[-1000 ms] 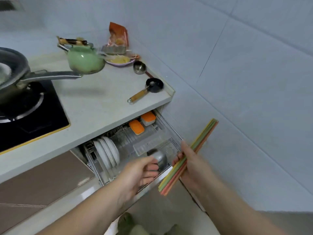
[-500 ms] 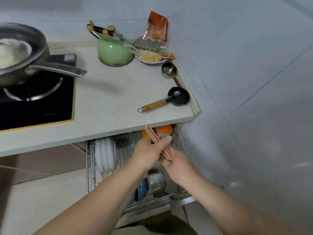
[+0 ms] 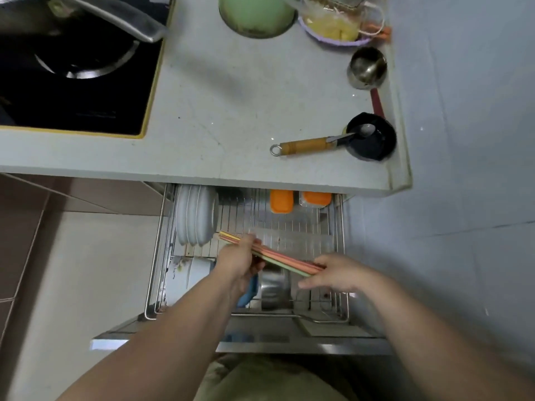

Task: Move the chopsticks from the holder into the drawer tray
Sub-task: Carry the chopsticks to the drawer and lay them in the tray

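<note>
A bundle of coloured chopsticks point(image 3: 278, 257) lies nearly level above the open wire drawer point(image 3: 343, 244) under the counter. My left hand point(image 3: 240, 260) grips the bundle near its left end. At the bundle's right end my right hand point(image 3: 335, 273) touches the tips, fingers partly spread. A clear plastic tray point(image 3: 292, 238) rests on the wire rack just behind the chopsticks. No chopstick holder is in sight.
White plates point(image 3: 195, 218) stand on edge at the drawer's left; two orange-lidded boxes point(image 3: 280, 201) sit at its back. A steel bowl point(image 3: 273, 287) and a blue bowl point(image 3: 249, 293) sit below my hands. On the counter point(image 3: 231, 111) lie a small black pan point(image 3: 370, 137), a steel cup point(image 3: 366, 68) and a green kettle point(image 3: 257, 15).
The chopsticks passed from my right hand to my left and turned from steep to nearly level over the drawer. My view tilted down over the drawer.
</note>
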